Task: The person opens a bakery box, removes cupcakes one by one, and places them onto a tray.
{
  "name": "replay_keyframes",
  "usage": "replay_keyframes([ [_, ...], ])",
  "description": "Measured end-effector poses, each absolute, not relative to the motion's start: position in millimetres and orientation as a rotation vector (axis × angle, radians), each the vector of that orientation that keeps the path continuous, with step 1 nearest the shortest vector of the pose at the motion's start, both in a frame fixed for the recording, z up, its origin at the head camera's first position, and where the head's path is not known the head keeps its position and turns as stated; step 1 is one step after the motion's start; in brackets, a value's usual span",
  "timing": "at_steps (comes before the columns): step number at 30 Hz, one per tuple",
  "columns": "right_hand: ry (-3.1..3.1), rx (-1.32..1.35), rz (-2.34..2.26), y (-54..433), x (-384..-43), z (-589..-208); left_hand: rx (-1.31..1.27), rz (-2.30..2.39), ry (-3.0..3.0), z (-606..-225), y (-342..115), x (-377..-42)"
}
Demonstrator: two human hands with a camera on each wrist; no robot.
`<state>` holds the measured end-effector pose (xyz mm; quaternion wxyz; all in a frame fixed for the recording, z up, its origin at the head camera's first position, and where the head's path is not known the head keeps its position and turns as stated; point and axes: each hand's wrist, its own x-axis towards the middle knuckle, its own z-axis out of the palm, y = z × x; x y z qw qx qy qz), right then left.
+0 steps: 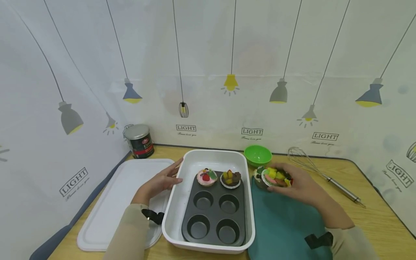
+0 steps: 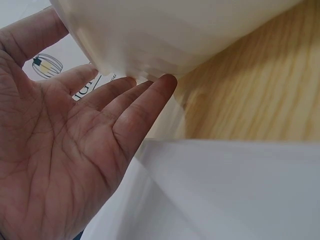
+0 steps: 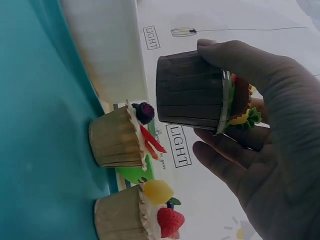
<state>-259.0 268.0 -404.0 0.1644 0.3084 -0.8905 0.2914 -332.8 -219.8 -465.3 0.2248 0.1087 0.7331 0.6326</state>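
Observation:
In the head view, my right hand (image 1: 300, 184) pinches a fruit-topped cupcake (image 3: 190, 92) by its dark paper cup, above the teal mat (image 1: 279, 224). Two more cupcakes in tan paper cups, one with a blackberry (image 3: 115, 140) and one with a strawberry (image 3: 120, 215), stand on that mat in the right wrist view. My left hand (image 1: 159, 184) touches the left side of a white tub (image 1: 175, 209) with fingers extended. Inside the tub lies a dark muffin pan (image 1: 212, 209); a pink cupcake (image 1: 207, 177) and a chocolate cupcake (image 1: 230, 179) sit in its back cups.
A white lid (image 1: 113, 202) lies flat left of the tub, with a lidded can (image 1: 139, 141) behind it. Behind the mat stands a green bowl (image 1: 258, 155). A metal whisk (image 1: 325, 175) lies at the right, and a printed curtain (image 1: 208, 86) hangs along the back.

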Motion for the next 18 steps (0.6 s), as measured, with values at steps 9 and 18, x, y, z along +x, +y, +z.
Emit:
replay_keyframes([
  [9,-2.727,0.870,0.894,267.3,-265.1,-420.3,0.279,1.752,2.022,-465.3,-219.2,-332.9],
  [18,-2.838,0.828,0.856,263.9,-263.3,-428.6,0.280,1.753,2.030,-463.1,-218.2,-330.9],
])
